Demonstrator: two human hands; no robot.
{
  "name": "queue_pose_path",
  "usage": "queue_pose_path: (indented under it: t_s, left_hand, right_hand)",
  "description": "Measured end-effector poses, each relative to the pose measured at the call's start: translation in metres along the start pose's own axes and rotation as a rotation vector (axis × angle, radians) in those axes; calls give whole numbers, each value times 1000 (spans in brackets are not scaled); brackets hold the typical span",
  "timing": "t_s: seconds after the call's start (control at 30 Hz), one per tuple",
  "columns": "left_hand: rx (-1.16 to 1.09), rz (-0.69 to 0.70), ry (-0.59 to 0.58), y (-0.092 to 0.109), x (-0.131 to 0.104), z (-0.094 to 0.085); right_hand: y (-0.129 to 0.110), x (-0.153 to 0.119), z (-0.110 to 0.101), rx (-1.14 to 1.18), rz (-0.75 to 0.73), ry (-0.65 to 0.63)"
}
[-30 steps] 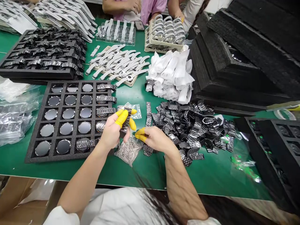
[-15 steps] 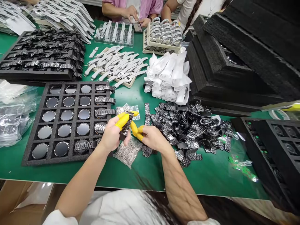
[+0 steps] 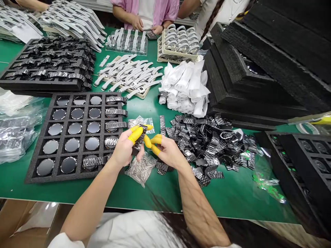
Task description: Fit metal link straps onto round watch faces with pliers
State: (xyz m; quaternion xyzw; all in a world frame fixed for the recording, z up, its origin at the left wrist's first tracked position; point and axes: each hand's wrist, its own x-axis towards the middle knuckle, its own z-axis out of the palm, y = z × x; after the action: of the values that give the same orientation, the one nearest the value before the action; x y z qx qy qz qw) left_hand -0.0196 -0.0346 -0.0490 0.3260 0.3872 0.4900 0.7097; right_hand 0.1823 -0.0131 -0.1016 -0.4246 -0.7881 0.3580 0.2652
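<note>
A black metal-link watch band (image 3: 139, 139) is gripped in my left hand (image 3: 124, 146), tilted, with yellow finger cots on the fingers. My right hand (image 3: 167, 148), also wearing yellow finger cots, is just right of the band with its fingers drawn into a pinch. Whatever lies between those fingertips is too small to make out. Under the hands lies a clear bag of thin metal pins (image 3: 141, 168), and a second small bag of pins (image 3: 149, 123) sits just beyond. To the left, a black foam tray (image 3: 66, 136) holds round watch faces, several with metal bands on them.
A heap of black link bands (image 3: 212, 144) lies to the right, below white-wrapped bundles (image 3: 184, 86). Stacked black foam trays (image 3: 258, 82) rise at the right. White-strapped watches (image 3: 129, 74) lie further back. Across the table, a person in a pink shirt (image 3: 170, 10) handles a small device.
My right hand's fingers have spread slightly by the band, while my left hand keeps its hold. The person opposite has shifted a hand lower. The view has tilted slightly.
</note>
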Motion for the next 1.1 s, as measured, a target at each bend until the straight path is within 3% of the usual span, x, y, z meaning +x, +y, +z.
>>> queue_pose_path:
  t_s: [0.2,0.33,0.43,0.57,0.7,0.8,0.93,1.1]
  left_hand:
    - [45,-40,-11,-11,3,4]
    - [57,-46,-13,-24,4,11]
    - [69,-26,-37,-24,2,11]
    - [181,1,-121,-13,-4,7]
    - [255,-16,-85,-8,-4,8]
    - [256,-42,-57,-11,-2,9]
    - [265,-79,-73,-14,-1,10]
    - [265,-97,-74,-11,-3,13]
  right_hand:
    - [-14,-8,-6,241,-82,140]
    - [-19,-8,1,363,-24,297]
    - [-21,-5,4,583,49,365]
    - [-28,-3,1,857,156,358]
    - [-35,-5,3,992,179,297]
    - [-38,-6,8,1053,201,268]
    - [-37,-2,11,1055,243,325]
    - [-34,-3,15,816,198,501]
